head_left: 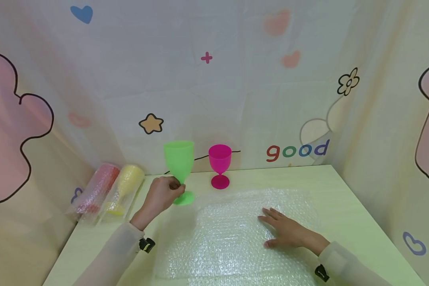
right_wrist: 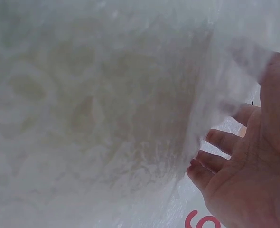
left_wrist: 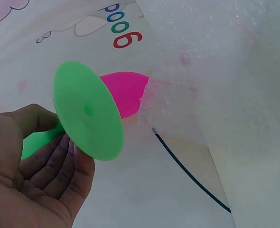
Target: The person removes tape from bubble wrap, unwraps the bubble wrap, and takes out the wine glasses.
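Note:
My left hand [head_left: 163,194] pinches the stem of a light green plastic goblet [head_left: 179,157] at the left of the table, thumb on one side and fingers on the other. In the left wrist view the goblet's round green base [left_wrist: 88,110] faces the camera. Across the middle of the table lies a sheet of clear bubble wrap [head_left: 232,234]. Over its right part my right hand [head_left: 287,230] is spread, fingers extended. A magenta goblet [head_left: 220,159] stands upright behind the sheet, to the right of the green one.
At the table's left edge lie two goblets in bubble wrap, one red [head_left: 101,184] and one yellow [head_left: 126,186]. A printed curtain [head_left: 214,91] hangs behind the table [head_left: 346,206] and along both sides.

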`<action>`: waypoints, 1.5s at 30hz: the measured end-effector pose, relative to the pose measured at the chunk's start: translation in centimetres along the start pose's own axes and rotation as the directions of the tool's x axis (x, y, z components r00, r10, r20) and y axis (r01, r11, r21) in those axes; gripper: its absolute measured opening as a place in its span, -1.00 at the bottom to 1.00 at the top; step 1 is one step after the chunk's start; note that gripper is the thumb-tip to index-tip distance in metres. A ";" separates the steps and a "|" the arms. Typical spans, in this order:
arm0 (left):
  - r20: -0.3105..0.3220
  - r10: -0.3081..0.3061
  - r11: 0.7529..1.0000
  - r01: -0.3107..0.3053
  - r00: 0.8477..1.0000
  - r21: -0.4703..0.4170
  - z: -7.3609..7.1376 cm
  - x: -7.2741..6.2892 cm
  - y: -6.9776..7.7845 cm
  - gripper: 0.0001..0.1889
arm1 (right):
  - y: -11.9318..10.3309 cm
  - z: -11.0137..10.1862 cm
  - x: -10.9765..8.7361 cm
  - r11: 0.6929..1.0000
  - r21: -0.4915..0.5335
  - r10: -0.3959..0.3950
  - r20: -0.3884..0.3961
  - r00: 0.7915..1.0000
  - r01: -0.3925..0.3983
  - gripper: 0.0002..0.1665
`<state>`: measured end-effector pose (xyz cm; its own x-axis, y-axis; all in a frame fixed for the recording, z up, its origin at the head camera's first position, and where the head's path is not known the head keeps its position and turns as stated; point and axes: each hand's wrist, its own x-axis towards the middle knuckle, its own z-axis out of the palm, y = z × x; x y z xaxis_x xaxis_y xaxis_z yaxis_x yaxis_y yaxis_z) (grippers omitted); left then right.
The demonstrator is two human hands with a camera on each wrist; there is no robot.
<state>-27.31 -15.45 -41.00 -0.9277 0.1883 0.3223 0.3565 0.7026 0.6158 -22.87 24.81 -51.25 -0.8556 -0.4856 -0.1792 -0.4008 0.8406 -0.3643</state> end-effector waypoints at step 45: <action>-0.100 -0.250 0.953 0.227 0.963 -0.199 5.7 9.8 -4.4 -0.77 | 0.5 0.4 0.0 1.000 -0.011 -0.027 -0.016 1.000 0.027 0.07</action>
<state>-38.62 -12.74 -44.62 -0.9716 -0.0631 0.2279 0.1510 0.5761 0.8033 -22.93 25.13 -51.74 -0.8495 -0.5044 -0.1550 -0.4271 0.8297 -0.3593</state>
